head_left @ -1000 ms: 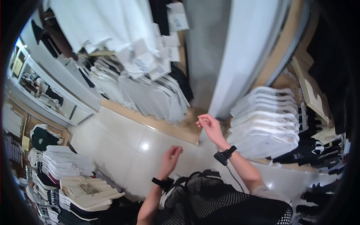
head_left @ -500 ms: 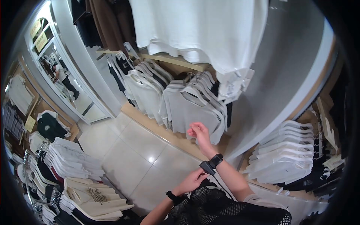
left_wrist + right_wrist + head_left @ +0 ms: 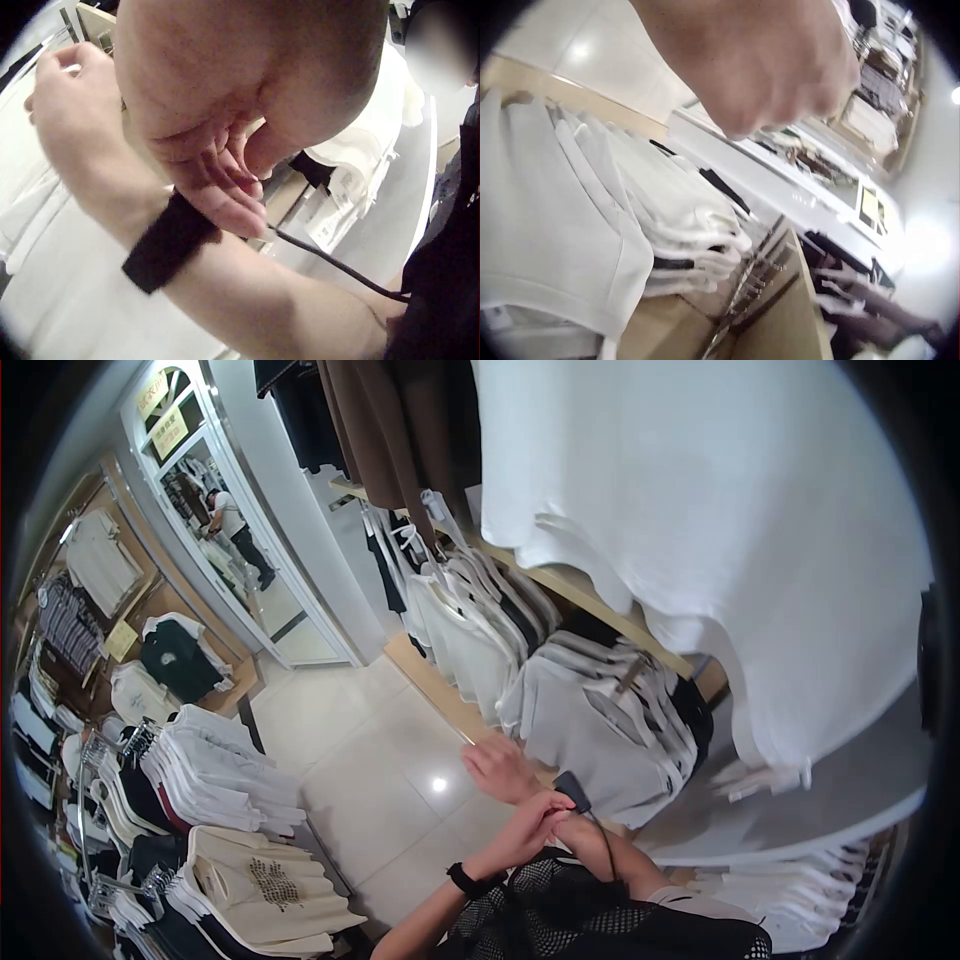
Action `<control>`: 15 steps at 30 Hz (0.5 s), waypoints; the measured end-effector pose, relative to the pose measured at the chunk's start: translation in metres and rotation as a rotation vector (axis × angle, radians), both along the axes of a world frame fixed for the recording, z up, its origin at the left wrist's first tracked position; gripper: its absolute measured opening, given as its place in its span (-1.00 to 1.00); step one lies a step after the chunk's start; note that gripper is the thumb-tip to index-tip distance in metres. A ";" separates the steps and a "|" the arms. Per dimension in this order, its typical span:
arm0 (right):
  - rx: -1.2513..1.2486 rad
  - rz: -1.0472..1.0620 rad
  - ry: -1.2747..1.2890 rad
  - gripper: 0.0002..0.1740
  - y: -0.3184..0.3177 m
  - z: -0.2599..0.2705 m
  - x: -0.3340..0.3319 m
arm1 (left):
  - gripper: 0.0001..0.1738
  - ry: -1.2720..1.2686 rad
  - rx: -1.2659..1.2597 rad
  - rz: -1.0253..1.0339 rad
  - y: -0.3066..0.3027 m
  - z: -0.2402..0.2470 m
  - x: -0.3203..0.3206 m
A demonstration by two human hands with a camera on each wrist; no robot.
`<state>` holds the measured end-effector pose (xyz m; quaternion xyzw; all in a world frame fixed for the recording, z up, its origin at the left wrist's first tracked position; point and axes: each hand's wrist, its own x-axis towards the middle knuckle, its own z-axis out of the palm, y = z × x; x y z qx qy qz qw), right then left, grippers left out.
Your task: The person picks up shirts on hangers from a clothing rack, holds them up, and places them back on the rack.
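Near the bottom centre of the head view, my left hand (image 3: 525, 828) is at my right wrist, its fingers on the black strap. The left wrist view shows the fingers of that hand (image 3: 251, 97) curled at the edge of the strap (image 3: 169, 240). A small black device (image 3: 572, 792) with a cable sits on the right wrist. My right hand (image 3: 498, 768) holds nothing; its fingers bend loosely in the left wrist view. Grey tops (image 3: 585, 730) on hangers are just beyond it. In the right wrist view the back of the right hand (image 3: 761, 64) hides most of its fingers.
White garments (image 3: 690, 490) hang large at the upper right. A rack with white tops (image 3: 215, 760) and a cream printed top (image 3: 260, 885) stands at the left. Tiled floor (image 3: 350, 760) lies between the racks. A mirror (image 3: 235, 550) reflects a person.
My left hand has moved up to the right wrist and its fingers have come onto the strap. My right hand has turned leftward. The view has swung left.
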<state>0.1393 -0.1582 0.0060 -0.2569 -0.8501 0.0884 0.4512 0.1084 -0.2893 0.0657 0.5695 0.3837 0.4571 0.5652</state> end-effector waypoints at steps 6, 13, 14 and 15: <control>-0.473 0.280 -0.372 -0.74 0.021 -0.080 0.019 | -0.77 0.209 -0.022 0.126 0.037 0.018 -0.074; -1.368 0.635 -1.006 -0.46 0.010 -0.223 0.078 | -0.71 0.221 -0.182 0.448 0.048 -0.011 -0.173; -1.500 0.702 -0.955 -0.47 0.016 -0.219 0.071 | -0.70 0.224 -0.171 0.482 0.050 -0.014 -0.185; -1.600 0.747 -0.922 -0.48 0.023 -0.215 0.063 | -0.70 0.214 -0.176 0.493 0.051 -0.015 -0.196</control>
